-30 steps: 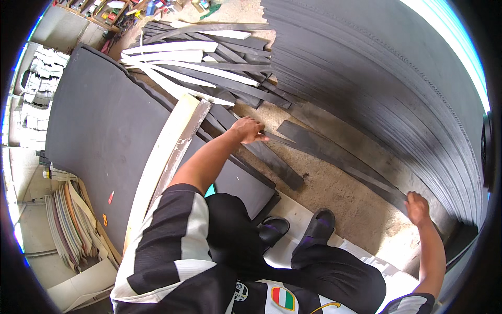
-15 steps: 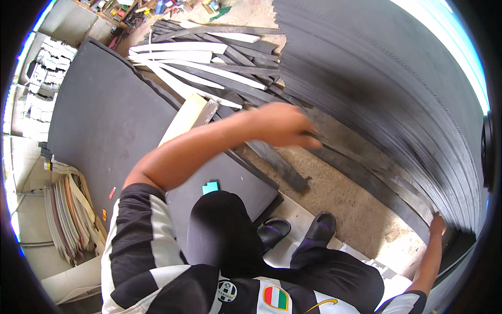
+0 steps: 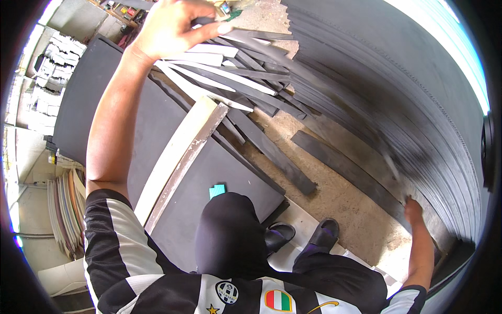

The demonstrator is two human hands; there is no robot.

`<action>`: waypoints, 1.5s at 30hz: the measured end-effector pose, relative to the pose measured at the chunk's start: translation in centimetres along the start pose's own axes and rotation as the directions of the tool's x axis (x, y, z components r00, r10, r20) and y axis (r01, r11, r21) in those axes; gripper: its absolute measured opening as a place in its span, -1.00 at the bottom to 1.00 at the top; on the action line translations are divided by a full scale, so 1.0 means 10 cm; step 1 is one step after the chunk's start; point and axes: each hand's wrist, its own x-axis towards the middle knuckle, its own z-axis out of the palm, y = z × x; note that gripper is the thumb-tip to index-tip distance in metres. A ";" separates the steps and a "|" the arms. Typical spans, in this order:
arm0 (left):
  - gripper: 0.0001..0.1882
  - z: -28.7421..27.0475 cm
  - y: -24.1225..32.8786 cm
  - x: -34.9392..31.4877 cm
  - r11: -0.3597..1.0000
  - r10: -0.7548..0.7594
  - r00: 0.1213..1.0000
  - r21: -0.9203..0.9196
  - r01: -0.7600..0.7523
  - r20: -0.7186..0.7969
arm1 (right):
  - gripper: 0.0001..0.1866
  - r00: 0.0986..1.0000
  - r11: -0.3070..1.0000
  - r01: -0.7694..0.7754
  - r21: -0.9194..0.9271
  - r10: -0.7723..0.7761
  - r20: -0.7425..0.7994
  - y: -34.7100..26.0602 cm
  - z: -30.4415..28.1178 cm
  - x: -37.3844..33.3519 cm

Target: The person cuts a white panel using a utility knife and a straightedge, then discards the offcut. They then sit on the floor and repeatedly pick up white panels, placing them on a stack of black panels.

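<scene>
My left hand (image 3: 175, 29) is raised at the upper left, its fingers and thumb closed round a long dark strip (image 3: 256, 47). The strip runs, blurred by motion, down to the right along the front of a tall stack of dark sheets (image 3: 397, 78). A short length shows beyond the hand at the top edge. Low at the right, my right hand (image 3: 413, 209) appears closed at the strip's lower part, close to the stack; its fingers are small and partly hidden. Another dark strip (image 3: 350, 175) lies on the floor between my feet and the stack.
Black and white offcut strips (image 3: 246, 78) lie in a heap at the back. To my left is a large dark sheet (image 3: 172, 209) with a long pale wooden beam (image 3: 183, 152) and a small teal piece (image 3: 216, 191) on it. Curved sheets (image 3: 65, 209) stand at far left.
My left hand has swung up and left from the middle, drawing the dark strip along the stack. My right hand has moved slightly up and left. The beam is now fully uncovered.
</scene>
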 end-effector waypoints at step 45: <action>-0.31 3.78 2.28 -1.03 0.962 0.150 0.770 -0.272 0.032 0.620 | -0.33 0.936 0.915 0.306 0.262 -0.238 -0.261 -2.38 -0.22 -0.36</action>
